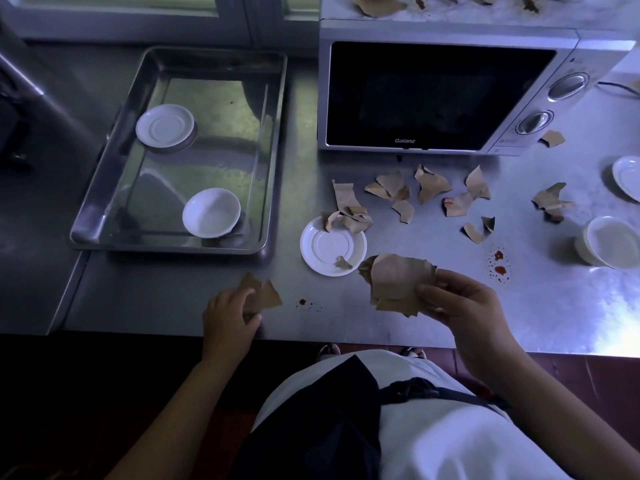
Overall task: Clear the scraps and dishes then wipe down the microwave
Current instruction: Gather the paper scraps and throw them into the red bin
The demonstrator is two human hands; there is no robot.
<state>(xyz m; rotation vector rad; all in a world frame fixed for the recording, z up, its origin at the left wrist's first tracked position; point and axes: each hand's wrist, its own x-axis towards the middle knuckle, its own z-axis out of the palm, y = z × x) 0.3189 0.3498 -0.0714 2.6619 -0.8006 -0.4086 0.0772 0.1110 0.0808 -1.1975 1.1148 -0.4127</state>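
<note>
A silver microwave (440, 95) stands at the back of the steel counter, with brown paper scraps (377, 3) on its top. More torn brown scraps (431, 185) lie scattered in front of it. My right hand (460, 303) is shut on a bunch of brown scraps (398, 282) held above the counter. My left hand (230, 313) rests on the counter's front edge, fingers closing on two small scraps (265, 296). A white saucer (332, 245) with scraps on its rim sits between the tray and my right hand.
A steel tray (90, 223) at left holds a white saucer (164, 125) and a white bowl (211, 212). At the right edge sit another saucer (628, 176) and a pale bowl (609, 240). Red sauce spots (498, 261) and a brown stain (303, 302) mark the counter.
</note>
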